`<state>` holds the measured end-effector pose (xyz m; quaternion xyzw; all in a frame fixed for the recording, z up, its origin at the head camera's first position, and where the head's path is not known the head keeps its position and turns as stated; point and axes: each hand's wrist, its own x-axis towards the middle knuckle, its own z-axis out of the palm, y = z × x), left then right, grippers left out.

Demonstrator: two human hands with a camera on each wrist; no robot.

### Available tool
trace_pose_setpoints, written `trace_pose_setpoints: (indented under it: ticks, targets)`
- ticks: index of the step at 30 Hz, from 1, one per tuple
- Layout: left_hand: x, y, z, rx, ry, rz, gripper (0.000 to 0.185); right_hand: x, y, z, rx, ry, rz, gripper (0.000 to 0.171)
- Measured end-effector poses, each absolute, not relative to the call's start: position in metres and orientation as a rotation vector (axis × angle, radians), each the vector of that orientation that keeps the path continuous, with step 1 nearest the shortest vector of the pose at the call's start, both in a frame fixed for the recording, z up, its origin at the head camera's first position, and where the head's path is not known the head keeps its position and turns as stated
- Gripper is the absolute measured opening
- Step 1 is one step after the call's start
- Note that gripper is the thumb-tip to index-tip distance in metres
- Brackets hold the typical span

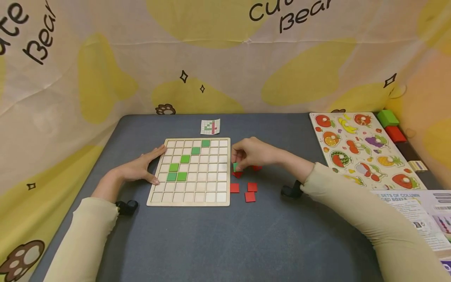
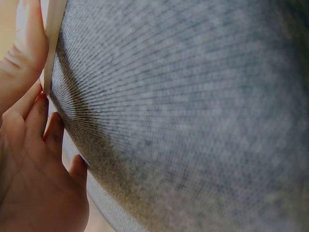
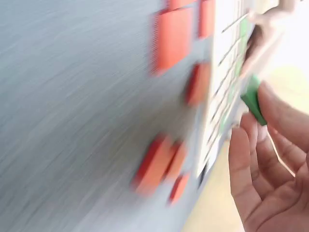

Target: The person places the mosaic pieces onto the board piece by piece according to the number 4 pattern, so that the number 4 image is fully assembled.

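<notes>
A wooden grid board (image 1: 190,199) with square cells lies on the dark table, several green tiles (image 1: 184,158) set in a slanting line across it. My left hand (image 1: 139,166) rests at the board's left edge, thumb and fingers spread along it; the left wrist view shows the fingers beside the board's rim (image 2: 52,43). Just off the right edge, my right hand (image 1: 256,152) pinches a green tile (image 3: 252,99) between thumb and fingers, above the table. Below and beside that hand lie several loose red tiles (image 1: 250,197), which are blurred in the right wrist view.
A small printed pattern card (image 1: 210,127) lies behind the board. On the right are a fruit puzzle board (image 1: 366,150), a green block (image 1: 388,117), a red block (image 1: 395,134) and a printed box (image 1: 423,219). A patterned cloth (image 1: 218,58) hangs behind the table.
</notes>
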<state>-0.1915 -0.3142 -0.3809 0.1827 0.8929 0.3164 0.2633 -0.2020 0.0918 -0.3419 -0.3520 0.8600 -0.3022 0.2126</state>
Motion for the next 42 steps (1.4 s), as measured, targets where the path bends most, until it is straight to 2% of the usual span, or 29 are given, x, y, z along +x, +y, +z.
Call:
trace_pose_setpoints:
  ticks: [6,10,18,25,34,42]
  targets:
    - [-0.192,-0.313,-0.381,0.498,2.410,0.857,0.121,-0.204,0.036,-0.347,-0.988,2.414,-0.921,0.009]
    - [-0.193,-0.313,-0.381,0.490,2.409,0.860,0.121,-0.206,0.006,-0.353,-0.958,2.428,-0.961,0.012]
    - [-0.193,-0.313,-0.382,0.494,2.408,0.868,0.122,-0.200,-0.032,-0.363,-0.913,2.462,-0.958,0.012]
    - [-0.193,-0.313,-0.382,0.493,2.404,0.879,0.121,-0.191,-0.040,-0.367,-0.849,2.539,-0.861,0.008]
    - [-0.193,-0.316,-0.383,0.487,2.407,0.878,0.122,-0.191,-0.041,-0.369,-0.908,2.561,-0.765,0.007]
    - [-0.194,-0.317,-0.384,0.478,2.425,0.839,0.123,-0.210,-0.013,-0.359,-0.860,2.598,-0.781,0.017]
